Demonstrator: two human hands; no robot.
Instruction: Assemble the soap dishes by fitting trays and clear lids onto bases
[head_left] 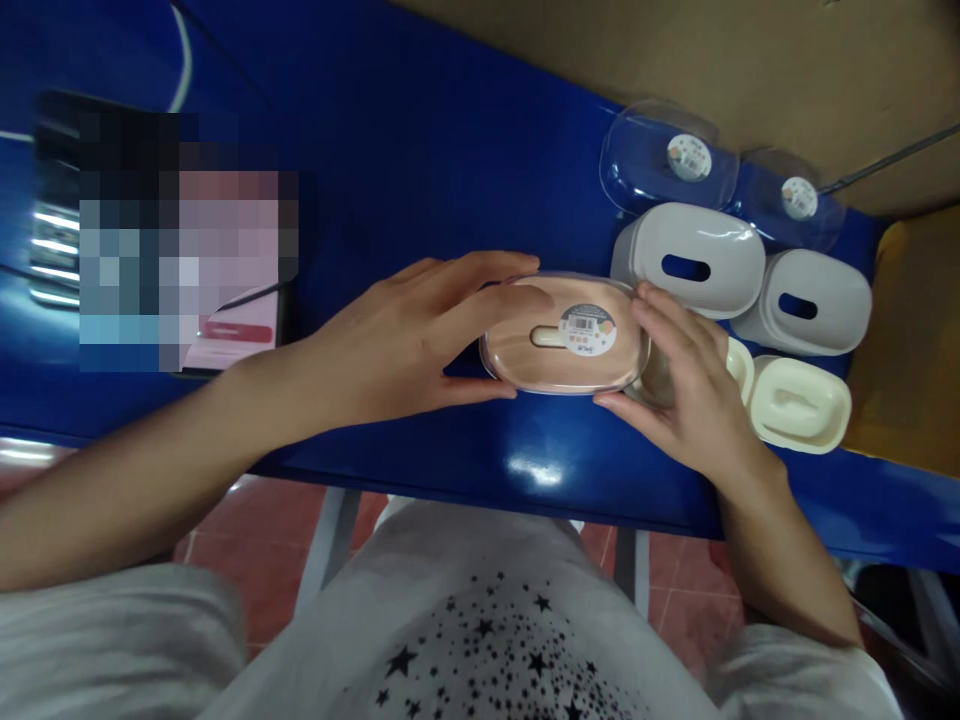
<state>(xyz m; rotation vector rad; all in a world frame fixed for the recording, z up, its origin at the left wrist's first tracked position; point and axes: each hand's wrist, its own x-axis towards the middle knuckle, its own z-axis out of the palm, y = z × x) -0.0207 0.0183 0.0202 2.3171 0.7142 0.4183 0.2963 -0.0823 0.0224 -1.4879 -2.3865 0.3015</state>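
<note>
A peach oval plastic box (517, 350) with a clear cover lies in front of me. Its top has a long slot and a round label (587, 330) with a barcode. My left hand (420, 330) grips the box's left end, thumb at the near edge and fingers over the far edge and top. Around the right end my right hand (694, 385) is closed, thumb near and fingers at the far corner. Beneath and beside my right hand is a partly hidden clear or grey piece (654, 375). The underside of the box is out of sight.
At the right stand two grey slotted boxes (694, 240), with two clear labelled covers (637, 160) behind them. Cream oval trays (802, 400) lie nearer. A brown carton (911, 350) borders the right. On the blue table (420, 150), pixelated items (225, 240) lie at left.
</note>
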